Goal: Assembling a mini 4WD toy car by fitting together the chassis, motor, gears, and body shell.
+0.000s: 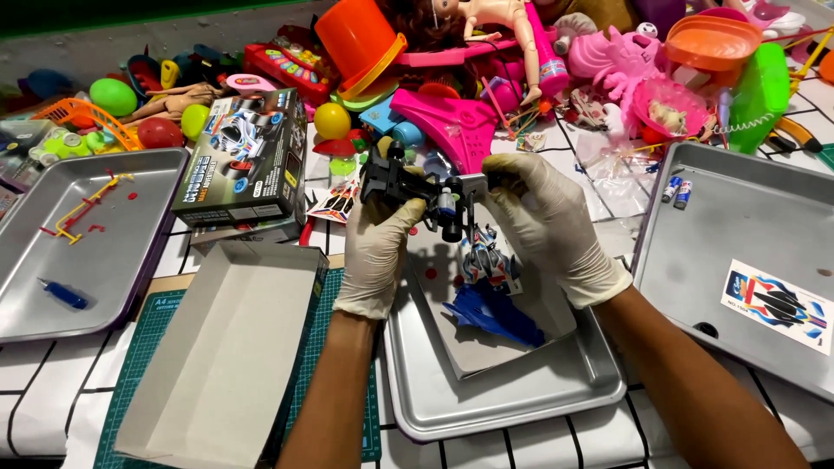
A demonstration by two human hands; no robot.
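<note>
Both my hands wear pale gloves and hold a small black toy car chassis above the middle metal tray. My left hand grips its left end. My right hand pinches its right end, near a black wheel. Below them in the tray lie a blue plastic body shell, a white and red printed car body and a grey card sheet.
An open grey cardboard box lid lies on a green cutting mat. The printed kit box stands behind it. A left tray holds a blue screwdriver and a yellow sprue; a right tray holds a sticker sheet. Toys pile up behind.
</note>
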